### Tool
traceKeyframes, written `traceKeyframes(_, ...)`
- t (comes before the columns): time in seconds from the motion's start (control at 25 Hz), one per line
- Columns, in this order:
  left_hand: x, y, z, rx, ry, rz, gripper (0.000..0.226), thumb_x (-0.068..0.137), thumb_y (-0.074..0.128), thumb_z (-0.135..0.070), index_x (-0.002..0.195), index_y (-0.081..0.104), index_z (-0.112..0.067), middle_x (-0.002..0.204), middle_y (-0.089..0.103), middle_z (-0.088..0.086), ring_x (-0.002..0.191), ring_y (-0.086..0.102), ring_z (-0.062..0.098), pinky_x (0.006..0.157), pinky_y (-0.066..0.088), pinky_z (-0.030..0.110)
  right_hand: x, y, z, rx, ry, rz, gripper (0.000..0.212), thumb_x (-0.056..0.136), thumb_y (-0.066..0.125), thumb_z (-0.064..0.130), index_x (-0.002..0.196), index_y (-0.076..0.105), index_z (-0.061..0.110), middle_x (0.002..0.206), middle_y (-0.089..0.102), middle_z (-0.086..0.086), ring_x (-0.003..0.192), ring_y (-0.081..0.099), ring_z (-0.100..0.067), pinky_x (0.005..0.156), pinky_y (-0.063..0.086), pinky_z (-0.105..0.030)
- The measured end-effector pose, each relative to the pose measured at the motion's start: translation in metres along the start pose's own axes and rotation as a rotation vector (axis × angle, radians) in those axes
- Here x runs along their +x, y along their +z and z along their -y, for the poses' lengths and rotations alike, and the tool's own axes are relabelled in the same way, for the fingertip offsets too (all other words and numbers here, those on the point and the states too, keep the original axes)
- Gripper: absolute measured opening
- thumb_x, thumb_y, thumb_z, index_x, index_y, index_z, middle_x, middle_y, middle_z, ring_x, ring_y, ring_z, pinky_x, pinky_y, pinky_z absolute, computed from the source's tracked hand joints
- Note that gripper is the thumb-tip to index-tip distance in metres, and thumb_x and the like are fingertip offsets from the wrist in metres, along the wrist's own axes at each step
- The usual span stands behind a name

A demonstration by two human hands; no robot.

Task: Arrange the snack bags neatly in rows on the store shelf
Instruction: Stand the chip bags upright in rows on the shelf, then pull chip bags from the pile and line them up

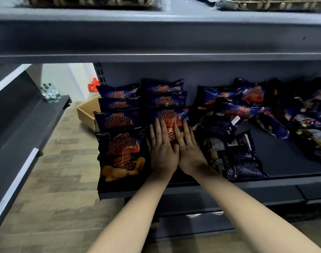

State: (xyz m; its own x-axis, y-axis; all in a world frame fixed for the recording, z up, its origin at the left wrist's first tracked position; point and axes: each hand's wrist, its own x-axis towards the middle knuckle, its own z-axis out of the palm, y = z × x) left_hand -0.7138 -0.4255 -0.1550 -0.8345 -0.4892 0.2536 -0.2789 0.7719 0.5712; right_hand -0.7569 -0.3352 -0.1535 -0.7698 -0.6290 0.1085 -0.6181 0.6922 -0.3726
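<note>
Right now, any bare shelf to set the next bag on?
One bare patch of shelf deck: right of the face-down bags, in front of the loose pile, left of the far-right heap. The left is crowded: two tidy rows, with both hands flat on the second row's front bag.

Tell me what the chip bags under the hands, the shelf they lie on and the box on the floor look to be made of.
Chip bags: thin glossy plastic film, likely; they crinkle and catch highlights. Shelf: probably painted metal, a matte dark grey with thin folded edges. Box: plain brown cardboard, dull, with an open top.
</note>
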Motion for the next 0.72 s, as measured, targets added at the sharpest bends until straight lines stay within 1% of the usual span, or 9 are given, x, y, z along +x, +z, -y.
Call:
traceKeyframes(0.12, 0.002, 0.001, 0.002, 0.004, 0.01, 0.015, 0.081, 0.09, 0.042, -0.022, 0.144, -0.018, -0.02, 0.148, -0.03, -0.006, 0.139, -0.026, 0.015, 0.115, -0.009, 0.04, 0.003, -0.001, 0.0, -0.008, 0.004, 0.038, 0.068, 0.099, 0.026, 0.037, 0.135, -0.031, 0.036, 0.149, -0.037, 0.001, 0.142, -0.022, -0.022, 0.119, -0.002, -0.038)
traceKeyframes(0.24, 0.002, 0.001, 0.002, -0.019, 0.038, 0.006, 0.081, 0.089, 0.042, -0.021, 0.145, -0.017, -0.018, 0.149, -0.028, -0.005, 0.139, -0.025, 0.016, 0.113, -0.013, 0.037, 0.002, 0.003, -0.003, -0.035, 0.001, 0.021, 0.068, 0.098, 0.027, 0.036, 0.139, -0.028, 0.037, 0.149, -0.037, 0.002, 0.142, -0.023, -0.023, 0.119, -0.001, -0.04)
traceKeyframes(0.36, -0.004, 0.001, 0.004, -0.014, 0.054, -0.036, 0.081, 0.089, 0.043, -0.022, 0.146, -0.015, -0.014, 0.153, -0.021, 0.001, 0.141, -0.021, 0.018, 0.114, -0.012, 0.037, -0.001, 0.005, -0.001, -0.028, 0.014, -0.055, 0.065, 0.096, 0.023, 0.036, 0.14, -0.024, 0.038, 0.149, -0.036, 0.003, 0.14, -0.026, -0.022, 0.116, -0.007, -0.037)
traceKeyframes(0.52, -0.006, 0.004, 0.007, 0.016, 0.143, -0.097, 0.078, 0.088, 0.042, -0.016, 0.147, -0.008, -0.006, 0.155, -0.011, 0.008, 0.143, -0.014, 0.019, 0.116, -0.012, 0.034, -0.005, 0.003, 0.005, -0.119, 0.0, -0.128, 0.063, 0.089, 0.008, 0.039, 0.143, -0.022, 0.029, 0.153, -0.026, -0.004, 0.141, -0.024, -0.022, 0.113, -0.014, -0.036)
traceKeyframes(0.56, -0.005, 0.005, 0.006, 0.014, 0.17, -0.114, 0.074, 0.089, 0.041, -0.014, 0.147, -0.004, -0.005, 0.156, -0.006, 0.009, 0.144, -0.01, 0.02, 0.117, -0.009, 0.034, -0.005, 0.002, 0.005, -0.152, 0.0, -0.129, 0.062, 0.089, 0.008, 0.039, 0.143, -0.021, 0.028, 0.154, -0.022, -0.005, 0.141, -0.021, -0.023, 0.113, -0.013, -0.037)
traceKeyframes(0.64, -0.005, 0.004, 0.006, 0.009, 0.209, -0.136, 0.065, 0.093, 0.039, -0.012, 0.148, 0.004, -0.004, 0.156, 0.001, 0.01, 0.144, -0.002, 0.021, 0.118, 0.002, 0.039, -0.005, 0.0, 0.007, -0.223, 0.004, -0.152, 0.062, 0.09, 0.009, 0.038, 0.145, -0.017, 0.022, 0.155, -0.014, -0.009, 0.142, -0.014, -0.027, 0.114, -0.008, -0.041)
traceKeyframes(0.68, -0.006, 0.004, 0.006, 0.011, 0.225, -0.134, 0.062, 0.093, 0.034, -0.013, 0.147, 0.005, -0.004, 0.156, 0.002, 0.01, 0.144, -0.001, 0.021, 0.118, 0.004, 0.04, -0.005, -0.003, 0.01, -0.241, 0.017, -0.167, 0.063, 0.091, 0.011, 0.037, 0.145, -0.015, 0.018, 0.155, -0.013, -0.009, 0.142, -0.013, -0.029, 0.115, -0.005, -0.042)
traceKeyframes(0.72, -0.006, 0.002, 0.005, 0.011, 0.24, -0.134, 0.062, 0.091, 0.029, -0.014, 0.147, 0.004, -0.004, 0.156, 0.001, 0.009, 0.144, -0.002, 0.02, 0.118, 0.004, 0.039, -0.006, -0.008, 0.012, -0.238, 0.029, -0.173, 0.063, 0.092, 0.013, 0.036, 0.145, -0.014, 0.016, 0.154, -0.014, -0.009, 0.141, -0.014, -0.028, 0.116, -0.004, -0.043)
